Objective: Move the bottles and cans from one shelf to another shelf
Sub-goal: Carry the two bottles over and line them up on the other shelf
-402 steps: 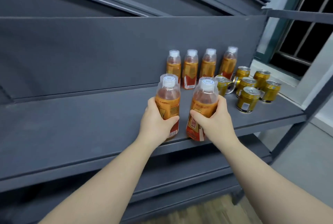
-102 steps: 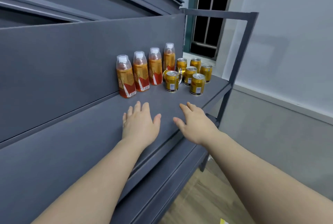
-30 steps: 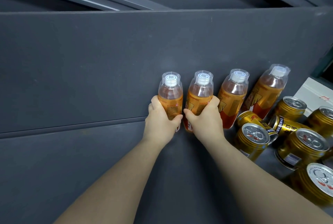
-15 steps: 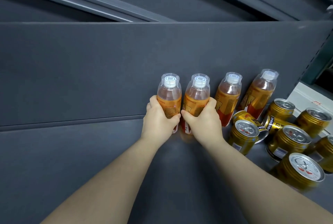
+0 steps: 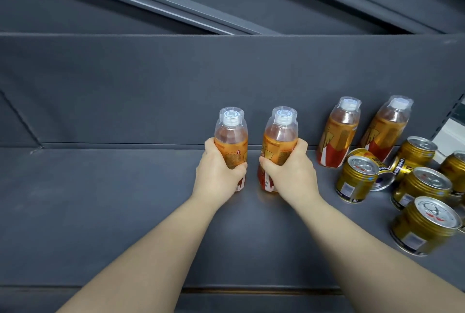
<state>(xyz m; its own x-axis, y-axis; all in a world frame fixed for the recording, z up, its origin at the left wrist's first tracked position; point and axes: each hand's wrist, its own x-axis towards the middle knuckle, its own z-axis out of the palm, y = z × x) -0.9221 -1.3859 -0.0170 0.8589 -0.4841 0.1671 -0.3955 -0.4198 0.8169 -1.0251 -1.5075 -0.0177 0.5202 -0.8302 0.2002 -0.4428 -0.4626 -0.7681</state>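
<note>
Gripping a bottle each, both hands are out over the grey shelf [image 5: 100, 212]. The left hand [image 5: 217, 174] is wrapped around the left bottle [image 5: 231, 136], fingers closed on its orange label, and the right hand [image 5: 289, 171] is clamped the same way around the right bottle [image 5: 280, 139]. Both bottles stand upright, a small gap between them, out in front of the shelf's back panel [image 5: 151, 86]; whether their bases touch the shelf I cannot tell.

Off to the right, two more bottles [image 5: 339, 134] stand side by side against that panel. In front of them sits a cluster of gold cans [image 5: 356, 179] near the shelf's right end, most upright with their silver tops showing. One tipped can [image 5: 377, 164] lies on its side among them, just behind the nearest-left upright one.
</note>
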